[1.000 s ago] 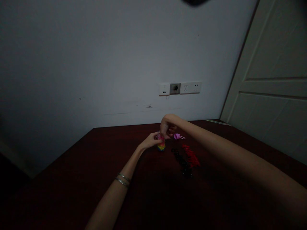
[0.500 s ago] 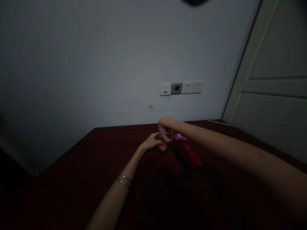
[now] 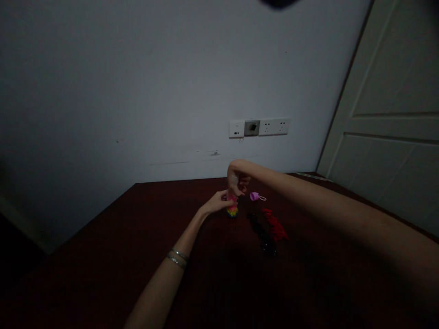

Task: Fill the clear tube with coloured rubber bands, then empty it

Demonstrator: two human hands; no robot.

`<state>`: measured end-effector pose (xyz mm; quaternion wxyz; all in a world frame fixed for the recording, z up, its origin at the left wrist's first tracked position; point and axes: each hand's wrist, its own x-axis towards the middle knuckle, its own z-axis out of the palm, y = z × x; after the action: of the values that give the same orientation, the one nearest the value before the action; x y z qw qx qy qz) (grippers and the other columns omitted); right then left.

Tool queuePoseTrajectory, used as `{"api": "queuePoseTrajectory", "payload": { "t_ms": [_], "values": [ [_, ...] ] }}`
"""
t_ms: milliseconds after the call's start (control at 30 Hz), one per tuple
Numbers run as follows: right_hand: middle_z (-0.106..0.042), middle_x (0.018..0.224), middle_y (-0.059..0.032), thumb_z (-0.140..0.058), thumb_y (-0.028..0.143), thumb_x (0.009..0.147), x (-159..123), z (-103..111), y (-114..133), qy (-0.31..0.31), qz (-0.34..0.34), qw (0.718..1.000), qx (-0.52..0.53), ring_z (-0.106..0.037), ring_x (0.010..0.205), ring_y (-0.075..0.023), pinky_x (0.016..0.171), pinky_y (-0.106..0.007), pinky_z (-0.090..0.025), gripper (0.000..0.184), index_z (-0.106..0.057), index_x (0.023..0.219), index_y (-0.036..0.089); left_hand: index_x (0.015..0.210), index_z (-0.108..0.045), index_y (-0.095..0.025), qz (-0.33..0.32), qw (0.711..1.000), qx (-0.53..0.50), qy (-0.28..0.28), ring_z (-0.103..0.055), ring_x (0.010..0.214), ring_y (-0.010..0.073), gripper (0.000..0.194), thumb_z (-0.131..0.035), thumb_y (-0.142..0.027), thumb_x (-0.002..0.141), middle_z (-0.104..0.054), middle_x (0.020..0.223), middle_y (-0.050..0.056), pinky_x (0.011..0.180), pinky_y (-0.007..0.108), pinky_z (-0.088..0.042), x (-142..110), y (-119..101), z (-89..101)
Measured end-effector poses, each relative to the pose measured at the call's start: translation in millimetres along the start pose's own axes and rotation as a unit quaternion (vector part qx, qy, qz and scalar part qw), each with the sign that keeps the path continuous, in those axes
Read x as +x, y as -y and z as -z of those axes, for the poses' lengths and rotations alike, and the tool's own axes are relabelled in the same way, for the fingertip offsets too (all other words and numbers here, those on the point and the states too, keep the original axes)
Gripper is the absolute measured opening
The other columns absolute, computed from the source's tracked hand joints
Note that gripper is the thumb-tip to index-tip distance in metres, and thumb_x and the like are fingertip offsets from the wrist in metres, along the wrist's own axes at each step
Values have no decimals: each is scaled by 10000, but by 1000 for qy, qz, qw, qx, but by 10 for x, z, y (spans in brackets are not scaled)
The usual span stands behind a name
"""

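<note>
Head view, monitored remotely: left hand [image 3: 216, 202] pinched colourful container [image 3: 232, 210]; right hand [image 3: 236, 183] bent over top, grip I couldn't tell. Right-hand bump, I judged, could tip container.

Behind the left hand [image 3: 216, 202] and right hand [image 3: 236, 183], the top of the colourful container [image 3: 232, 212] is hidden; the right fingers' contact stays unclear. Toward 5 o'clock, black pieces [image 3: 262, 234] and red pieces [image 3: 275, 225] are too small to tell apart. Picture edges crop a blurred dark shape [image 3: 279, 3] at 1, the door [image 3: 387, 91] at 2, the right forearm [image 3: 343, 214] at 4, the left forearm [image 3: 154, 292] at 7.
</note>
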<state>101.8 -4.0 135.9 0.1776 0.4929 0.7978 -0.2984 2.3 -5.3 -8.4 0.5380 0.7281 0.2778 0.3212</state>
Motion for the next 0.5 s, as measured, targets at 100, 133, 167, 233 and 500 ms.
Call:
{"api": "queuePoseTrajectory", "payload": {
  "t_ms": [100,133,167,233,500],
  "values": [
    [-465,519,61,-665,301,626,-25,47,-48,13,-15,1000,0,-384,353,-54,355,-185,-222,203,-620,776,171,1001,-586,-89,0,1000,-1,3,-581,868,192,428,-705,-271,632,-630,976,109,834,375,-428,5,14,6],
    [-473,530,58,-667,299,623,-35,64,-67,-1,-15,1000,7,-389,361,-54,359,-185,-224,209,-620,781,171,1005,-583,-89,0,1000,-2,4,-582,869,191,434,-707,-271,631,-629,983,111,836,375,-429,3,11,6],
    [-480,542,54,-666,299,622,-46,82,-87,-18,-20,1000,14,-397,370,-55,363,-185,-228,210,-621,783,171,1009,-580,-89,1,1000,-4,4,-584,869,191,439,-709,-270,630,-629,988,114,838,376,-430,-1,5,4],
    [-493,563,45,-660,299,627,-72,118,-123,-45,-27,998,26,-413,390,-57,372,-185,-237,204,-622,780,170,1017,-575,-89,7,1000,-8,2,-587,873,192,448,-711,-265,628,-631,996,122,843,377,-432,-13,-18,-4],
    [-508,577,21,-646,293,644,-34,15,-91,-45,46,998,29,-461,446,-77,381,-186,-256,161,-612,723,157,1030,-578,-97,4,1000,-27,10,-589,881,186,439,-704,-228,630,-633,1007,116,866,387,-418,-1,-9,-3]
  ]
}}
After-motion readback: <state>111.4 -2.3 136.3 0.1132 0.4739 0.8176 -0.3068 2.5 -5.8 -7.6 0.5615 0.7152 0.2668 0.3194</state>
